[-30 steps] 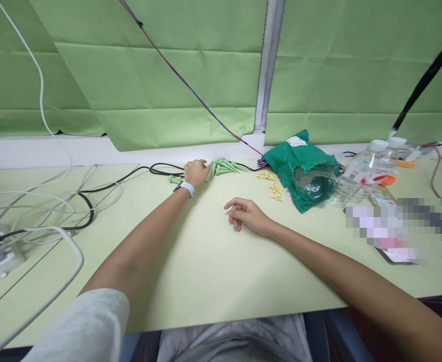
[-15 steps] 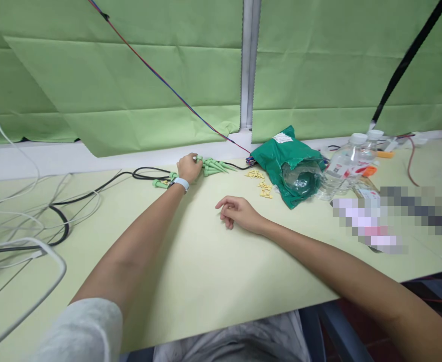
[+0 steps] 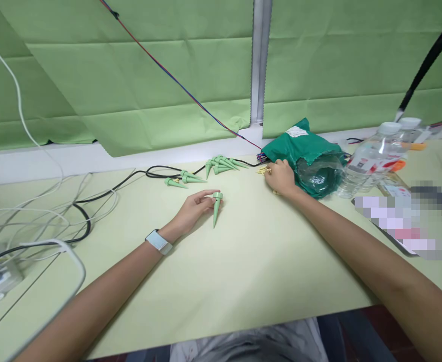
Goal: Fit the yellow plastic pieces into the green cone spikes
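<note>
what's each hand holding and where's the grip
Left hand pinches a green spike by its wide collar end. Right hand rests on small yellow pieces; grip unclear.

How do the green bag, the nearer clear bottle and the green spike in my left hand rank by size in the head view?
1. green bag, largest.
2. clear bottle, somewhat smaller; both lie at a similar distance, so this order looks safe.
3. green spike, pinched in the left hand, clearly smallest though nearer the camera.

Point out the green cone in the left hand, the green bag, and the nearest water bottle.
green cone (image 3: 216,210), head view, mid-body.
green bag (image 3: 292,146), head view, upper side.
water bottle (image 3: 367,160), head view, label.
</note>
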The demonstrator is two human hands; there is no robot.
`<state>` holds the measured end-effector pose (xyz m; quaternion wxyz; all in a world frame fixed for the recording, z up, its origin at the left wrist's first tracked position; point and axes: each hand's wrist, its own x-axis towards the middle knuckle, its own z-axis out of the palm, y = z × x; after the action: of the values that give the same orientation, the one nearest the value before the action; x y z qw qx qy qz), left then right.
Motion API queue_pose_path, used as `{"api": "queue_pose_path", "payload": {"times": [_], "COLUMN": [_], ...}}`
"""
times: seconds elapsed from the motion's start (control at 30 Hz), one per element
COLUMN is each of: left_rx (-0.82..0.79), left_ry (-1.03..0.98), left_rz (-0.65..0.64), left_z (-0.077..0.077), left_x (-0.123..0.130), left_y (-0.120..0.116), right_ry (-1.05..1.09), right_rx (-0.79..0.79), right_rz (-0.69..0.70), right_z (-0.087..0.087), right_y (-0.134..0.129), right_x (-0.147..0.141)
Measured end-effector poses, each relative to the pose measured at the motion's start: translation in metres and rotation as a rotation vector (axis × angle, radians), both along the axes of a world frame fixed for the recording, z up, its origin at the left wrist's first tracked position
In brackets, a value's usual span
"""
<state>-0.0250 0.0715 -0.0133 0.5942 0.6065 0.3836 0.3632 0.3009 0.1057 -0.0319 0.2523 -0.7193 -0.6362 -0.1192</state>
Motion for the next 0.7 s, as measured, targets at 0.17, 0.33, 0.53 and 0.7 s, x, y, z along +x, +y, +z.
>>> {"api": "queue_pose_path", "payload": {"times": [0.17,0.33,0.53,0.7], "left_rx": [-0.085,-0.095,-0.064,-0.072], "left_ry": [-0.08,-0.119,-0.073,-0.081], "left_rz": [-0.027,-0.049,-0.04,-0.045], "left_z": [0.001,0.003,0.002,0.002], "left_x": [-0.004,-0.005,-0.007,-0.006], "left_y": [-0.001,-0.002,-0.003,-0.006], "right_ry": [-0.088,-0.046,0.197,0.613], "right_rx": [-0.06,-0.053,0.064,0.037], "right_rz": [-0.032,-0.035,0.195,0.664], "right_z": [-0.001,-0.007,-0.002,0.007], "right_y": [0.013,0.013,-0.001,-0.049], "right_x": [0.002,0.01,-0.001,-0.051]}}
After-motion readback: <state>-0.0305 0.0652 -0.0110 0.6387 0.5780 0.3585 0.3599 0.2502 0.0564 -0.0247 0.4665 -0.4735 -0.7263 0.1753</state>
